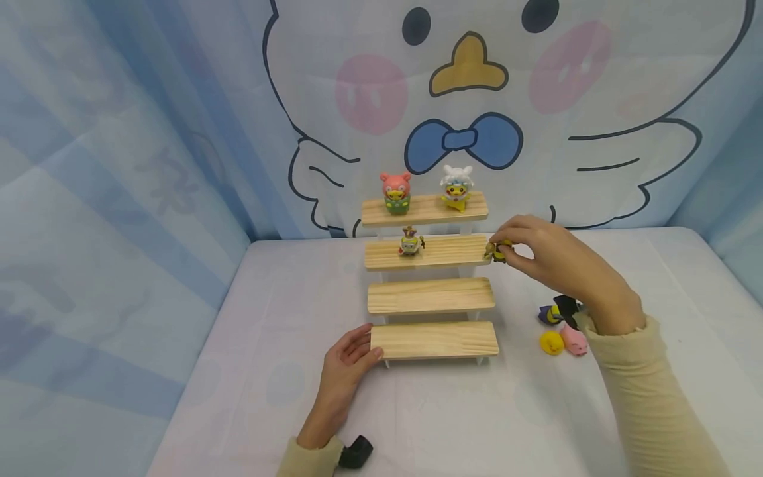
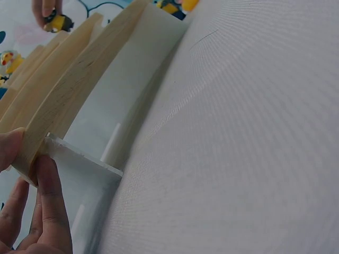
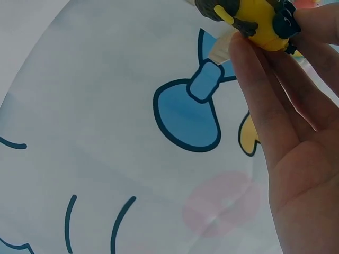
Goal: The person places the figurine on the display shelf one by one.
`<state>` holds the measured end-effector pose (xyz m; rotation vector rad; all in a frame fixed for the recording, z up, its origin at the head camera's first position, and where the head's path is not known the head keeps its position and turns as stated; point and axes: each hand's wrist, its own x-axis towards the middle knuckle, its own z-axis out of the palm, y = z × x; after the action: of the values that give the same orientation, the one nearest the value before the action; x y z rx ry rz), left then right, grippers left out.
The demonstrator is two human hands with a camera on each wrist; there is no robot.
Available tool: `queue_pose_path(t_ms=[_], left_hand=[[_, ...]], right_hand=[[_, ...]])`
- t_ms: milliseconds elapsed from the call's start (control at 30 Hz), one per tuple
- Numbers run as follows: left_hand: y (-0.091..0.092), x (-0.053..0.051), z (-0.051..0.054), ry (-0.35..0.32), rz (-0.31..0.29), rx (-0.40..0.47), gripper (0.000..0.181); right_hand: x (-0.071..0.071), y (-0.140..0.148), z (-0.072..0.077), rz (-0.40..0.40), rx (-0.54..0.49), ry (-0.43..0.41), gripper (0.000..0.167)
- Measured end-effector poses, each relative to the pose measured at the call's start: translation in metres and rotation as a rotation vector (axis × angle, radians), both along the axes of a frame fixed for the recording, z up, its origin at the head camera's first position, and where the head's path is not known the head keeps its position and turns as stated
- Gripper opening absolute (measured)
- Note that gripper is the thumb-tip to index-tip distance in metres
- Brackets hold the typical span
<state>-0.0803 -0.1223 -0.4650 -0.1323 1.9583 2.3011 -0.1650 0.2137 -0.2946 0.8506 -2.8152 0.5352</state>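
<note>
A stepped display stand with several wooden boards stands on the white-covered table. My left hand grips the left end of its lowest board, thumb above and fingers beneath in the left wrist view. Between thumb and fingertips, my right hand pinches a small yellow and dark figurine at the right end of the second board from the top. On that same board is a crowned figurine. The top board carries a pink-hooded figurine and a white-hooded yellow one.
Right of the stand, under the right forearm, lie a purple and yellow figurine, a round yellow piece and a pink figurine. A printed cloth backdrop hangs close behind the stand.
</note>
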Motion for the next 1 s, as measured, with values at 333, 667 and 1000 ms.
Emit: queue_pose_path(t_ms=[333, 667, 1000], left_hand=[[-0.001, 0.001, 0.000, -0.007, -0.003, 0.012, 0.057], [0.000, 0.001, 0.001, -0.004, -0.001, 0.019, 0.057], [0.000, 0.001, 0.001, -0.001, -0.001, 0.015, 0.056]], right_hand=[[-0.004, -0.005, 0.000, 0.012, -0.023, 0.018, 0.020], [-0.006, -0.011, 0.002, -0.003, -0.030, 0.018, 0.019], [-0.015, -0.017, -0.001, 0.021, -0.050, 0.055, 0.024]])
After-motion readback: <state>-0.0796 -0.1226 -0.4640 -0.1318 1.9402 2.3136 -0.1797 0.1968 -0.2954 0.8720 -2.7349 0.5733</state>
